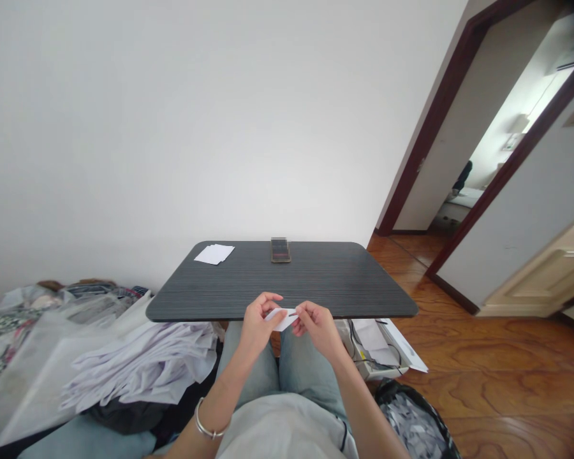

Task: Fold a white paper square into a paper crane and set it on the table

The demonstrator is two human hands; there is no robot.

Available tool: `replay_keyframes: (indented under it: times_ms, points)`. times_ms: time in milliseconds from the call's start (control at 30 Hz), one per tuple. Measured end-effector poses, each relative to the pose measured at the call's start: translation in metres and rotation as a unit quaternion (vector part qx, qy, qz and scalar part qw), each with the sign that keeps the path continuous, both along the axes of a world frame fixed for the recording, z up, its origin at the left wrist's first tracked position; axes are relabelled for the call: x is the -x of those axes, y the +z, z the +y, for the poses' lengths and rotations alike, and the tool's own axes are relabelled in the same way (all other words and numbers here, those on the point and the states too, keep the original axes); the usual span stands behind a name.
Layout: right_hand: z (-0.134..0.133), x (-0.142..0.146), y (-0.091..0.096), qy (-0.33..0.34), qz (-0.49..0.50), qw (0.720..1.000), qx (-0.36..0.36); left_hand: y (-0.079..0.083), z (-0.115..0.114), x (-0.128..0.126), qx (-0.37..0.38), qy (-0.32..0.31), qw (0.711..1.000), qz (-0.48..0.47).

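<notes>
A person seated at a dark wood-grain table [325,277] holds a small piece of white paper [282,319] in both bare hands, just over the table's near edge. The left hand [262,324] and the right hand [319,329] are each partly closed, fingers curled, and each pinches one side of the paper between thumb and fingertips. The fingers hide part of the paper, so its exact shape is hard to tell. Holding it close to the body with the two pinches near each other appears to give steady control. A metal bangle [206,421] circles the left wrist. A small stack of white paper [214,254] and a phone [280,250] lie well apart from the hands, near the table's far edge. Pale jeans [249,363] show below the hands, a heap of white cloth [138,363] sits to the left, and a wooden floor [488,382] spreads to the right.
</notes>
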State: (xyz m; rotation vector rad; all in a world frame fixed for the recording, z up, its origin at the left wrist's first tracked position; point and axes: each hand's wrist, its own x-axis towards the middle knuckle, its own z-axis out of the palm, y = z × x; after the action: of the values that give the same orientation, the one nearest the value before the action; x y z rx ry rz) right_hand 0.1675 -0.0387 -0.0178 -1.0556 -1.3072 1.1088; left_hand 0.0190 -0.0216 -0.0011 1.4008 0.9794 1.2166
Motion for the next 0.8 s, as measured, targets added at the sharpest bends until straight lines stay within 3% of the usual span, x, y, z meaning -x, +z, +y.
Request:
replay_keyframes:
  times_ms: [267, 567, 800]
  points:
    - [-0.001, -0.0003, 0.0031, -0.002, 0.0, 1.0, -0.002, 0.002, 0.0018, 0.0038, 0.013, -0.003, 1.0, 0.0]
    - [-0.0025, -0.0025, 0.0071, -0.077, 0.053, 0.995, -0.029, 0.0055, 0.001, 0.0064, 0.06, -0.006, 0.998, -0.03]
    - [-0.0011, -0.0024, 0.0061, -0.028, -0.026, 0.999, -0.013, 0.0039, 0.0025, 0.0065, 0.059, -0.03, 0.998, -0.013]
